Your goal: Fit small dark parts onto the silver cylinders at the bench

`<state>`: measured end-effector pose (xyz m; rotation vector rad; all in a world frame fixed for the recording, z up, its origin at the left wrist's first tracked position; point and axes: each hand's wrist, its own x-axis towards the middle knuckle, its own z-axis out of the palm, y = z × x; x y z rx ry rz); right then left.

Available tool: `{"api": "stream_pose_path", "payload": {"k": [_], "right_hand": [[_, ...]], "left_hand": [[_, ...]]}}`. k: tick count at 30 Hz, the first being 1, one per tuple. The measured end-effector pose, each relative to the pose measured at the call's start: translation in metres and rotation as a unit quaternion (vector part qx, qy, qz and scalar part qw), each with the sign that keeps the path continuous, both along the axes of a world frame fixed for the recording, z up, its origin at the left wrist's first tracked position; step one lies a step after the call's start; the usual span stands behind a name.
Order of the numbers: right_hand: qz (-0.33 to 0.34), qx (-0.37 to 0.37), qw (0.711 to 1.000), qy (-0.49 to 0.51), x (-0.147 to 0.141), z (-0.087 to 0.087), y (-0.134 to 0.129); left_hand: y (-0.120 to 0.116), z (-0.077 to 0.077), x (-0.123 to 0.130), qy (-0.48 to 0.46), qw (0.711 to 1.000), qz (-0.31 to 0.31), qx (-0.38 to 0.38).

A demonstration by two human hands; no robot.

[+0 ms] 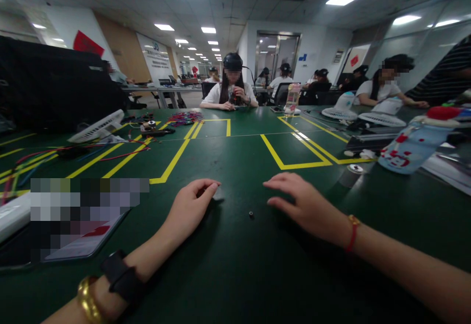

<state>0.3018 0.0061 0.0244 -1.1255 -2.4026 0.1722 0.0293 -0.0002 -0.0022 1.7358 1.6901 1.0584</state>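
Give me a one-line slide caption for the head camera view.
Left hand and right hand over a green table, a tiny dark piece lying between them.

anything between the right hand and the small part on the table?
Nothing visible. From the right hand to the small part, only green tabletop shows. The metal cylinder stands on the other side of that hand, off the path.
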Motion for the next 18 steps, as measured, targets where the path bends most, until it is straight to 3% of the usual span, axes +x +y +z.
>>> {"api": "stream_pose_path", "payload": {"k": [3, 6, 10, 13, 14, 16, 18], "right_hand": [[0.077, -0.068, 0.994, 0.023, -0.039, -0.019, -0.017], [0.052, -0.098, 0.992, 0.053, -0.036, -0.016, -0.012], [-0.113, -0.044, 0.992, 0.015, 0.025, 0.021, 0.015], [-0.298, -0.009, 0.950, -0.095, 0.093, 0.050, 0.036], [-0.343, -0.028, 0.930, -0.127, 0.114, 0.056, 0.041], [-0.386, -0.080, 0.905, -0.158, 0.150, 0.061, 0.051], [-0.387, -0.072, 0.909, -0.138, 0.172, 0.058, 0.057]], "left_hand": [[-0.001, 0.001, 0.001, -0.004, 1.000, -0.007, 0.002], [-0.002, 0.001, 0.000, -0.005, 1.000, -0.011, 0.001], [-0.001, 0.001, -0.002, -0.013, 1.000, -0.010, -0.009], [0.001, -0.001, -0.002, -0.021, 1.000, -0.005, -0.004], [0.001, -0.001, -0.003, -0.023, 1.000, -0.003, -0.001], [0.001, -0.002, -0.002, -0.026, 1.000, -0.001, 0.001], [0.001, -0.002, -0.002, -0.030, 1.000, -0.003, 0.001]]}}
